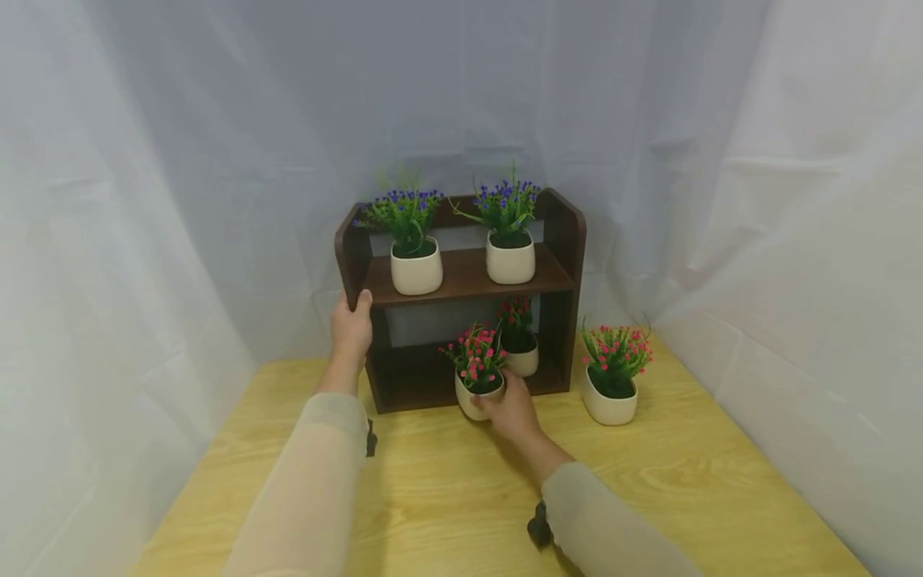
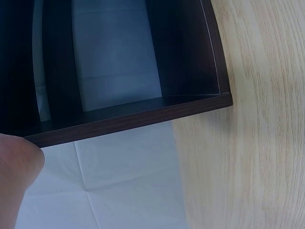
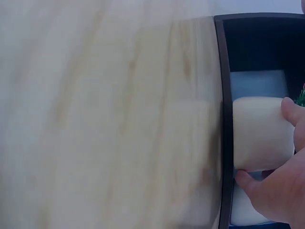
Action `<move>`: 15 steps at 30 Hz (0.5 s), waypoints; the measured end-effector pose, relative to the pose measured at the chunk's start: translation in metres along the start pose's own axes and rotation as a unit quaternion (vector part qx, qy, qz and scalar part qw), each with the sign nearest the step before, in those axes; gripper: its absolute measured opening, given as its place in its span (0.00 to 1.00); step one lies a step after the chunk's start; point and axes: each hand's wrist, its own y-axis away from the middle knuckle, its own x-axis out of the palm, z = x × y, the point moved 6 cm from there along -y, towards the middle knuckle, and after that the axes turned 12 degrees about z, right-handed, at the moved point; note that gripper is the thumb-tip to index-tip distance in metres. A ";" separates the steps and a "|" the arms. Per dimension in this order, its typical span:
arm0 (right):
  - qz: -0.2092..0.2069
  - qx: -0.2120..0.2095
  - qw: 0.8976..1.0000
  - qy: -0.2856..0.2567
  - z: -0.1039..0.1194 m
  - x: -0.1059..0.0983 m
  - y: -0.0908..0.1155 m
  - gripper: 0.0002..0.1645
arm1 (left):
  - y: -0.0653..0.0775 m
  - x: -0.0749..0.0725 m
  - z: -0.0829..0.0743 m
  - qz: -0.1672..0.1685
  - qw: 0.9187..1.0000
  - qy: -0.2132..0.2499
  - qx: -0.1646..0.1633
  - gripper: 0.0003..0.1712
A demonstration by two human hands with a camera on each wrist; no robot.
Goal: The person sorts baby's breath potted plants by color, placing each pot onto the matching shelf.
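Observation:
My left hand (image 1: 352, 327) grips the left side panel of a dark brown two-tier shelf (image 1: 461, 298), thumb on its front edge; the left wrist view shows that thumb at the panel (image 2: 128, 121). My right hand (image 1: 513, 407) holds a white pot with pink flowers (image 1: 476, 401) by its side, at the front of the lower tier. In the right wrist view thumb and fingers (image 3: 250, 183) pinch the white pot (image 3: 262, 133) close to the shelf's front edge. Behind it on the lower tier stands another pink-flowered pot (image 1: 521, 358), partly hidden.
On the upper tier stand two white pots with blue-purple flowers, a left one (image 1: 417, 271) and a right one (image 1: 510, 260). A third pink-flowered pot (image 1: 611, 401) sits on the wooden table (image 1: 447, 497) right of the shelf. White sheeting (image 1: 288, 160) hangs behind and at both sides.

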 end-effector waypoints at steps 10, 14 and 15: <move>0.018 0.000 1.000 0.021 0.009 -0.003 -0.003 0.43 | 0.001 0.000 0.001 0.000 1.000 -0.005 -0.001 0.31; 0.030 0.000 0.999 0.026 0.012 -0.003 -0.003 0.43 | -0.001 -0.001 0.001 -0.001 1.000 -0.003 0.003 0.31; 0.030 0.000 0.999 0.029 0.013 -0.003 -0.004 0.43 | -0.001 -0.001 0.001 -0.002 1.000 -0.002 0.003 0.30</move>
